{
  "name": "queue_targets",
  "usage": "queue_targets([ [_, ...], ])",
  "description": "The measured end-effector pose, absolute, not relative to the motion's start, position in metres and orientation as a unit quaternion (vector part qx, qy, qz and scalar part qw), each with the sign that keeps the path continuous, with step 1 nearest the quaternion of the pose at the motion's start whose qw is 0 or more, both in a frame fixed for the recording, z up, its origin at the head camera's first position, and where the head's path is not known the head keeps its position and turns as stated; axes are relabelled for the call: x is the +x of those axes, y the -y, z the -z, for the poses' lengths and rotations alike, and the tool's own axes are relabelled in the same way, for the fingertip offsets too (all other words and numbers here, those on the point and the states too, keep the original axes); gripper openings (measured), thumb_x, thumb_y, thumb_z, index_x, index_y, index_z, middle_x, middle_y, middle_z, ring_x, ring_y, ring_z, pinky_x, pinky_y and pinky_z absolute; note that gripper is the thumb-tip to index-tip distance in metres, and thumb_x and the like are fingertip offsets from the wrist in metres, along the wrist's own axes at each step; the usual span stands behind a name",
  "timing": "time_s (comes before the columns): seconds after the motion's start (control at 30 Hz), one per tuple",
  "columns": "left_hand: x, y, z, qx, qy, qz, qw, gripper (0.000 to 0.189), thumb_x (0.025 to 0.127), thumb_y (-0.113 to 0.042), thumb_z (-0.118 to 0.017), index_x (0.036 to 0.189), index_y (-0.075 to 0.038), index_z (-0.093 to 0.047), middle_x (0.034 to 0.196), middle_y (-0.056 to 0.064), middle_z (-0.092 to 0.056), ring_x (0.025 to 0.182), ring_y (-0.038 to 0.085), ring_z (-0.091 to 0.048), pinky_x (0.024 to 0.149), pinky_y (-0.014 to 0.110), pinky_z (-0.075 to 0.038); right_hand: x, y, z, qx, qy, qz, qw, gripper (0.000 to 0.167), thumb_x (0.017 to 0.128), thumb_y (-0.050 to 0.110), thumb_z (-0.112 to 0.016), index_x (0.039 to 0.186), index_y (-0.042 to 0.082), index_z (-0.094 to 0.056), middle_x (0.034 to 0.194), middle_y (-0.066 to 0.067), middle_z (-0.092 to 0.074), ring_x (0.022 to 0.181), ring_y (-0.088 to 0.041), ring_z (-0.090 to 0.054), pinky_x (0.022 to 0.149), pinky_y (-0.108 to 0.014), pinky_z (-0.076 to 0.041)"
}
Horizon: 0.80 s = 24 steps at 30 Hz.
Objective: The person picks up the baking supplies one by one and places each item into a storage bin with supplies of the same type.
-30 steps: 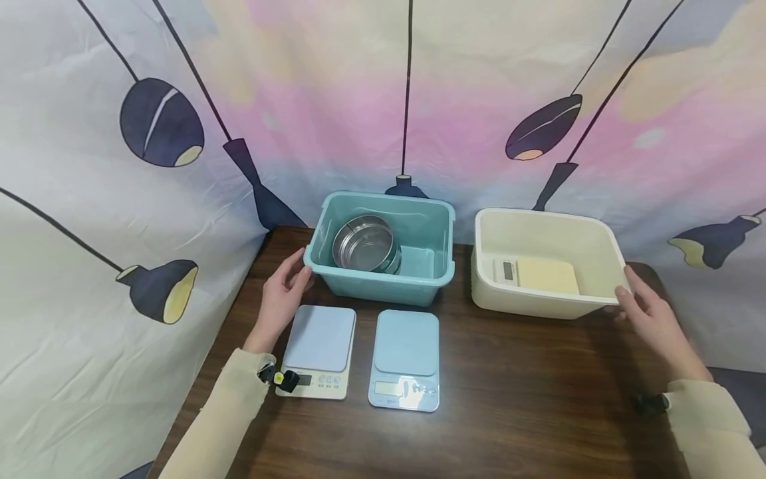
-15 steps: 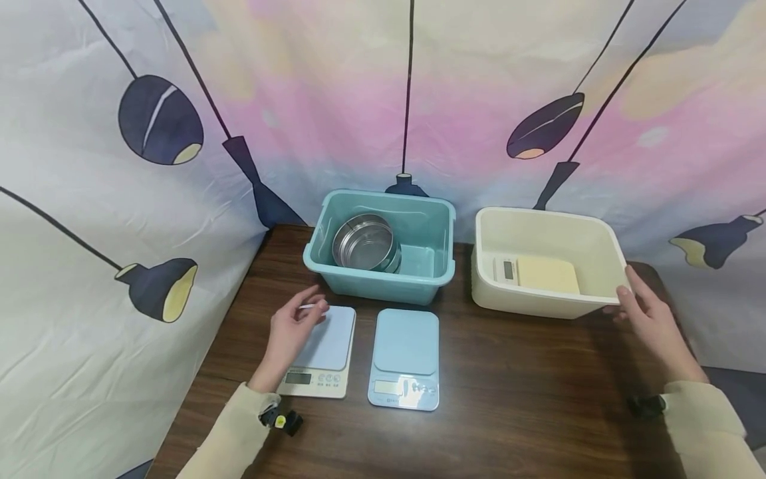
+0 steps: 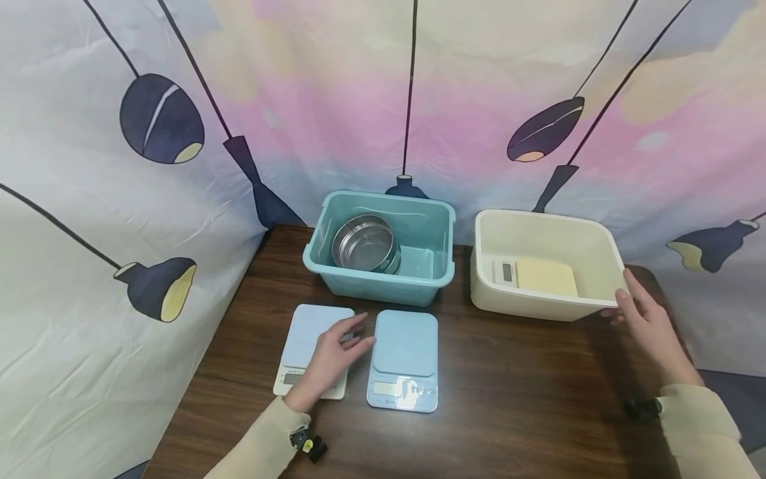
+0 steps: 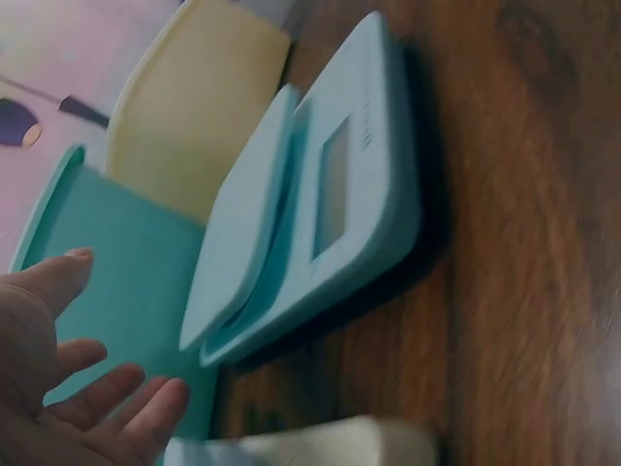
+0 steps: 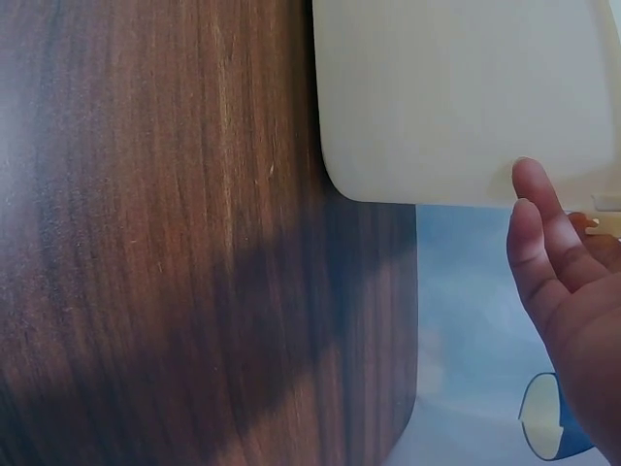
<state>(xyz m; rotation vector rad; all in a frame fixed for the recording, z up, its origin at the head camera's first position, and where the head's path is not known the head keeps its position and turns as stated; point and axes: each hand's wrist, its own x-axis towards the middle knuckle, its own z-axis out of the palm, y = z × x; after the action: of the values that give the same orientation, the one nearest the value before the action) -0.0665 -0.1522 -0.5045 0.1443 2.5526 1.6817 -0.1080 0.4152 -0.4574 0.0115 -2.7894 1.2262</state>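
Note:
My left hand hovers palm-inward over the right side of a white kitchen scale, fingers loosely extended, holding nothing. Its fingertips point at a light blue kitchen scale just to the right. In the left wrist view the blue scale shows its tilted outline and display beyond the spread fingers. At the right, my right hand touches the front right corner of a cream bin with relaxed fingers. The right wrist view has two fingertips against the bin's outer wall. A yellow-topped scale lies inside that bin.
A teal bin stands behind the two scales, with round metal sieves in its left half. The dark wooden table ends at a patterned cloth backdrop behind and to the left.
My left hand has left the teal bin's left front corner and moved right and toward me, across the white scale. The right hand stays at the cream bin; the bins and scales have not moved.

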Motion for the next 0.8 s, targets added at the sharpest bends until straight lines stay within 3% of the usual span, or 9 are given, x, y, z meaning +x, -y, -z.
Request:
queue_targets([
  [0.57, -0.059, 0.117, 0.519, 0.063, -0.893, -0.439, 0.070, 0.078, 0.088, -0.022, -0.087, 0.148, 0.008, -0.048, 0.142, 0.029, -0.053, 0.129, 0.042, -0.057, 0.106, 0.050, -0.055, -0.109, -0.416, 0.463, 0.019, 0.907, -0.414, 0.070, 0.061, 0.114, 0.022, -0.041, 0.168, 0.011, -0.014, 0.099, 0.035, -0.055, 0.079, 0.010, -0.062, 0.063, -0.009, -0.052],
  [0.8, -0.058, 0.115, 0.519, 0.055, -0.901, -0.425, 0.076, 0.074, 0.086, -0.019, -0.087, 0.144, 0.010, -0.051, 0.140, 0.031, -0.052, 0.126, 0.044, -0.056, 0.105, 0.054, -0.055, -0.109, -0.415, 0.463, 0.013, 0.905, -0.419, 0.072, 0.061, 0.114, 0.024, -0.042, 0.168, 0.013, -0.015, 0.104, 0.033, -0.054, 0.079, 0.009, -0.063, 0.065, -0.009, -0.053],
])
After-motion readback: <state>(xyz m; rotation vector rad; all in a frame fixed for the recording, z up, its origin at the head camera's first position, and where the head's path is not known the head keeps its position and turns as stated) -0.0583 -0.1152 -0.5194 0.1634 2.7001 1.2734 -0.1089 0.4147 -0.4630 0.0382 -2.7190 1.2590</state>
